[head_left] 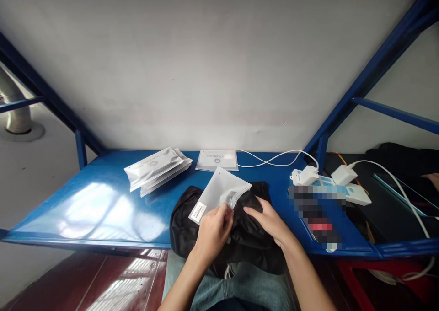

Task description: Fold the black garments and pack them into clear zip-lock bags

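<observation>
My left hand grips the near edge of a frosted white plastic bag that carries a small white label and a barcode sticker. The bag lies tilted over a bundle of black fabric at the front edge of the blue table. Fingers of my right hand press on the black fabric just right of the bag's opening. The fabric hangs partly over the table's edge toward my lap.
A stack of white pouches lies at the back left, and a single flat pouch by the wall. White chargers on a power strip with cables sit to the right. Blue frame struts rise on both sides.
</observation>
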Tool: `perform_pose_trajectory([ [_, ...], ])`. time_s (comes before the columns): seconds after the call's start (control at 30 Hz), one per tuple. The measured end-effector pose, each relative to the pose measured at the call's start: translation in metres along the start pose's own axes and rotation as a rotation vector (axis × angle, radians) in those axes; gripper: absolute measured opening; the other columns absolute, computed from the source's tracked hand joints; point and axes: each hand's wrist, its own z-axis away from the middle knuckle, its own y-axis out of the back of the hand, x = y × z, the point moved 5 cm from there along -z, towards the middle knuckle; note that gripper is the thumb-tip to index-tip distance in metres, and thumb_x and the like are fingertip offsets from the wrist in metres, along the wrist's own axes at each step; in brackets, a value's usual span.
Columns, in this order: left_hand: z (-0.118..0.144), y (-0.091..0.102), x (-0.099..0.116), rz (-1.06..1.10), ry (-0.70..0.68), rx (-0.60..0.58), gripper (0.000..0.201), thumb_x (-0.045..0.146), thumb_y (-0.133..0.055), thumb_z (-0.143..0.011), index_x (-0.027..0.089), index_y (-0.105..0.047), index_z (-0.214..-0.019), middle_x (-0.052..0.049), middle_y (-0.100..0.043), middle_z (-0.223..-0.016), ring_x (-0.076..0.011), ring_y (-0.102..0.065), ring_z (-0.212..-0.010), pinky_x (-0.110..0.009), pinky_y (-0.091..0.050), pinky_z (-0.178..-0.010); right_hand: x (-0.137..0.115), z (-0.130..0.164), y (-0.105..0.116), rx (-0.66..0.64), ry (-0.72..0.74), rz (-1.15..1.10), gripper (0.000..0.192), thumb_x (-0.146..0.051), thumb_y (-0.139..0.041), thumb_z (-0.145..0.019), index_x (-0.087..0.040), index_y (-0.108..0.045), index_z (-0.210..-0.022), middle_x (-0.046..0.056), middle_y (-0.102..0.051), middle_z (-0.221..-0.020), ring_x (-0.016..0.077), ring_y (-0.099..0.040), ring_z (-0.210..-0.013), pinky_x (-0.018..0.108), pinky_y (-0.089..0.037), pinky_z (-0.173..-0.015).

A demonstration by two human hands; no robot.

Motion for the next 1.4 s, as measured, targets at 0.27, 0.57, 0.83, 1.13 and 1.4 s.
perform_pose_trajectory([
  [0.27,0.0,-0.004,0.011,-0.017,-0.002,0.002,0.011,0.022,-0.047,-0.102,0.024,-0.048,-0.091,0.002,-0.06,-0.073,-0.0162,-0.059,-0.065,-0.026,-0.036,-0.059,0.005,0.001,-0.006,0.105,0.047,-0.001,0.054,-0.039,-0.077,-0.079,-0.026,-0.067,-0.13,0.009,-0.073,-0.13,0.0313,-0.066,-0.124,0.047,-0.05,-0.108],
  [0.57,0.002,-0.012,0.003,0.11,0.032,-0.059,0.01,0.024,-0.046,-0.103,0.025,-0.047,-0.094,0.001,-0.062,-0.08,-0.0168,-0.063,-0.07,-0.026,-0.039,-0.063,0.0,-0.003,-0.014,0.132,0.046,0.187,0.071,-0.031,-0.086,-0.067,-0.027,-0.063,-0.135,0.009,-0.071,-0.134,0.0337,-0.062,-0.13,0.05,-0.044,-0.113],
  [0.83,0.003,-0.015,0.009,-0.063,-0.119,-0.054,0.013,0.022,-0.041,-0.106,0.024,-0.05,-0.098,0.0,-0.061,-0.08,-0.0174,-0.06,-0.068,-0.028,-0.04,-0.062,0.006,-0.008,-0.016,0.14,-0.098,-0.127,0.046,-0.055,-0.068,-0.088,-0.025,-0.074,-0.122,0.008,-0.074,-0.131,0.0327,-0.061,-0.131,0.048,-0.042,-0.115],
  [1.13,0.002,-0.012,0.019,-0.15,-0.27,0.028,0.015,0.018,-0.042,-0.105,0.022,-0.052,-0.095,-0.001,-0.061,-0.077,-0.0176,-0.059,-0.068,-0.029,-0.042,-0.063,0.003,-0.016,-0.03,0.201,-0.246,-0.227,0.046,-0.051,-0.085,-0.071,-0.024,-0.079,-0.107,0.008,-0.079,-0.115,0.0344,-0.064,-0.126,0.044,-0.046,-0.109],
  [1.4,-0.002,-0.011,0.021,-0.229,-0.18,0.026,0.013,0.021,-0.045,-0.106,0.022,-0.054,-0.097,-0.001,-0.066,-0.082,-0.0184,-0.063,-0.071,-0.03,-0.047,-0.065,0.012,-0.016,-0.054,0.353,-0.17,-0.581,0.063,-0.056,-0.083,-0.073,-0.023,-0.068,-0.125,0.008,-0.077,-0.118,0.031,-0.07,-0.115,0.043,-0.055,-0.101],
])
